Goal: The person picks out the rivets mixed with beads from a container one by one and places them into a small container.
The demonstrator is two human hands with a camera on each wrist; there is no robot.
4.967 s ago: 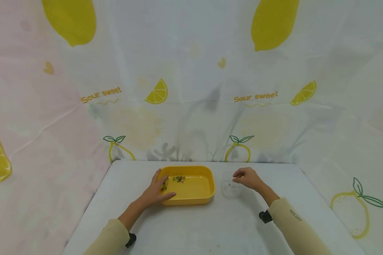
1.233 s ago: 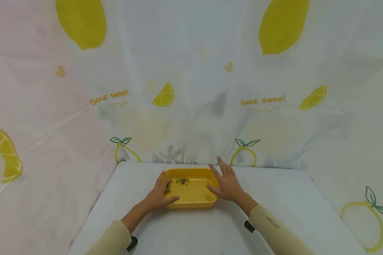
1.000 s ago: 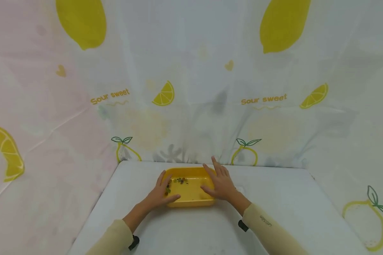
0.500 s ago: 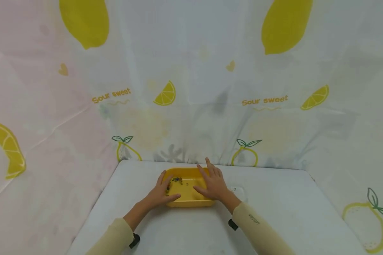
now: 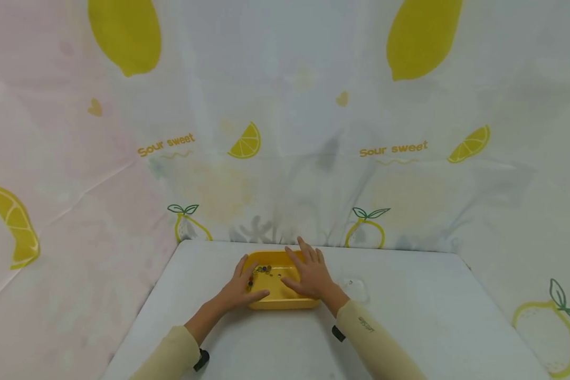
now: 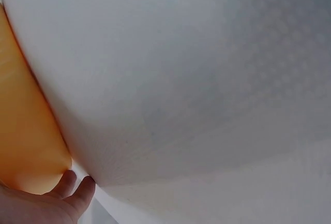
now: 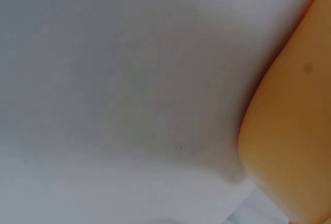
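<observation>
A yellow rectangular tray [image 5: 285, 304] stands on the white table with small coloured marble-like balls [image 5: 264, 269] in its left part. One small clear piece [image 5: 279, 275] lies apart from them. My left hand [image 5: 234, 291] rests at the tray's left end, fingers spread and thumb along the front rim. In the left wrist view, two fingertips of that hand [image 6: 62, 198] lie by the outer corner of the tray [image 6: 26, 115]. Over the right end spreads my right hand [image 5: 312, 275], fingers fairly straight; its contact is unclear. The right wrist view shows only the tray's outside [image 7: 289, 131].
To the right of the tray lies a clear, shallow plastic container or lid [image 5: 356, 290] with a tiny piece [image 5: 351, 283] on it. A lemon-print cloth [image 5: 290, 132] hangs behind the white table [image 5: 408, 306].
My right hand has gone from the clear container to the tray, its fingers spreading, then shifted left across the right end. Several balls have rolled to new spots. The left hand stays at the tray.
</observation>
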